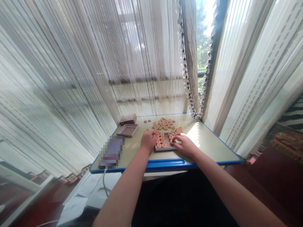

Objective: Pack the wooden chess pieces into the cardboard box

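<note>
Round wooden Chinese chess pieces [161,142] with red characters lie in rows in the left part of a shallow open box [166,149] near the table's front edge. My right hand [184,144] reaches over the box's right side, thumb and fingers pinching a chess piece [172,142] just inside it. At the box's left wall is my left hand [148,139], its fingers curled in by the outer row; what they hold, if anything, is hidden. Behind the box, many loose chess pieces [163,123] are spread in a heap, some right against its far side.
A box lid [127,130] lies open side up at the table's left, with a brown folded item [128,119] behind it. A blurred phone-like device [112,152] with a cable lies at front left. The blue-edged table [213,151] stands before sheer curtains [146,63].
</note>
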`<state>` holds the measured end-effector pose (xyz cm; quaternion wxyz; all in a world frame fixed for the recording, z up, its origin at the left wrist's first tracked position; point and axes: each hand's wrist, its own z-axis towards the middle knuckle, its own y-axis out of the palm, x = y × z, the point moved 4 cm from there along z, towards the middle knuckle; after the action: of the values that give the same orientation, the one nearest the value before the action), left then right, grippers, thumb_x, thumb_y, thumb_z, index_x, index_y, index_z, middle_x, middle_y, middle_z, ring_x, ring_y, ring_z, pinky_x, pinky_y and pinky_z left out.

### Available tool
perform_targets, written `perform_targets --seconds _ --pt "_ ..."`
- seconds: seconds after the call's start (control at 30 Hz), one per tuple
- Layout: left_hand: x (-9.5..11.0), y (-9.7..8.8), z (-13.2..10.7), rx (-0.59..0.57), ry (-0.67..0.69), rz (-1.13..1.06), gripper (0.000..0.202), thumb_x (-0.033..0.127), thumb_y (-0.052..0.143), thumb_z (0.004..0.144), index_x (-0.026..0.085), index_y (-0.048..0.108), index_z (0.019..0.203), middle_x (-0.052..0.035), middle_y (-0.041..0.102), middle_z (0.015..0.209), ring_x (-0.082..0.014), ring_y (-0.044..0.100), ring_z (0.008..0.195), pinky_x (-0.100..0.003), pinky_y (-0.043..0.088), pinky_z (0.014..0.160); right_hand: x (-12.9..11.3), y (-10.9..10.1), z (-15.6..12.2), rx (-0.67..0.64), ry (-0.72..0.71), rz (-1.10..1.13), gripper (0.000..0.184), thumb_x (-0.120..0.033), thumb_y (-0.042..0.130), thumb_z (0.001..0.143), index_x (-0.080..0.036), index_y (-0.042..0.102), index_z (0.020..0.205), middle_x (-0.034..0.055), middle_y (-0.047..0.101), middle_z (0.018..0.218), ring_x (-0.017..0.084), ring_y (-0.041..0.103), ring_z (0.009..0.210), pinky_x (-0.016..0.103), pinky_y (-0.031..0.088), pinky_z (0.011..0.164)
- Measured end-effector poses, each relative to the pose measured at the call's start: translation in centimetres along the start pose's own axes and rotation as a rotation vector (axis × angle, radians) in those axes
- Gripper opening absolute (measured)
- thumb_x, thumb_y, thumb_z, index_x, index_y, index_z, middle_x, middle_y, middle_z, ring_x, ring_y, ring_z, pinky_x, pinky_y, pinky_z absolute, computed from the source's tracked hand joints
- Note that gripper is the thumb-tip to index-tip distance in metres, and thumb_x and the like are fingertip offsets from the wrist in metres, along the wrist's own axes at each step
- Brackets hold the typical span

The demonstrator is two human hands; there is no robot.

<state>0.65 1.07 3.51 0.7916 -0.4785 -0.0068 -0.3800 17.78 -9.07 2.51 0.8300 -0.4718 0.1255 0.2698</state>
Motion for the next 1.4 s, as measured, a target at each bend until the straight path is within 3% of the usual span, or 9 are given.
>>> perform_targets --seconds 0.6,0.83,0.9,1.0,1.1,1.4 --pt "0.1 -0.4 -0.1 0.025 -0.021 -0.004 0.023 0.016 0.044 0.077 0.018 0.067 0.073 -0.0046 0.066 0.079 -0.0173 0.056 0.085 -0.027 0.042 0.083 0.3 0.3 0.0 -0.009 0.042 0.022 0.010 -0.022 0.053 0.076 -0.019 0.062 0.078 0.0025 0.053 0.078 0.015 0.050 0.075 0.027 0.040 0.072" --pt "0.2 -0.5 -0.1 0.043 -0.012 -0.007 0.022 0.017 0.044 0.077 0.016 0.066 0.073 -0.0053 0.066 0.078 -0.0177 0.056 0.085 -0.028 0.042 0.083 0.1 0.0 -0.1 0.016 0.075 0.015 0.015 -0.024 0.052 0.076 -0.018 0.060 0.086 0.0035 0.053 0.082 0.014 0.050 0.071 0.027 0.042 0.068" --pt "-0.1 -0.7 0.0 0.072 -0.057 0.001 0.023 0.016 0.043 0.077 0.016 0.066 0.076 -0.0063 0.066 0.082 -0.0185 0.056 0.087 -0.029 0.041 0.084 0.5 -0.2 -0.1 0.058 0.088 0.023 0.017 -0.023 0.049 0.077 -0.017 0.059 0.090 0.0045 0.054 0.085 0.015 0.051 0.071 0.028 0.042 0.068" --pt "-1.3 -0.9 0.0 0.112 -0.237 0.007 0.026 0.012 0.041 0.075 0.013 0.064 0.086 -0.0100 0.066 0.091 -0.0207 0.057 0.092 -0.030 0.042 0.085 1.7 -0.4 -0.1 0.184 0.156 0.049 0.024 -0.018 0.043 0.076 -0.016 0.056 0.096 0.0073 0.056 0.093 0.017 0.053 0.078 0.030 0.043 0.074" --pt "-2.2 -0.6 -0.1 0.075 -0.373 0.001 0.030 0.009 0.043 0.072 0.011 0.062 0.095 -0.0141 0.065 0.098 -0.0238 0.058 0.095 -0.033 0.043 0.082 3.2 -0.4 -0.2 0.267 0.234 0.022 0.028 -0.014 0.042 0.074 -0.016 0.055 0.098 0.0090 0.056 0.097 0.019 0.053 0.088 0.032 0.043 0.080" --pt "-2.3 0.1 0.4 0.022 -0.367 0.049 0.033 0.008 0.042 0.069 0.013 0.063 0.095 -0.0132 0.066 0.099 -0.0226 0.059 0.095 -0.031 0.043 0.080 3.9 -0.3 -0.1 0.222 0.252 -0.214 0.027 -0.012 0.041 0.073 -0.018 0.063 0.088 0.0083 0.060 0.096 0.023 0.050 0.094 0.037 0.035 0.088"
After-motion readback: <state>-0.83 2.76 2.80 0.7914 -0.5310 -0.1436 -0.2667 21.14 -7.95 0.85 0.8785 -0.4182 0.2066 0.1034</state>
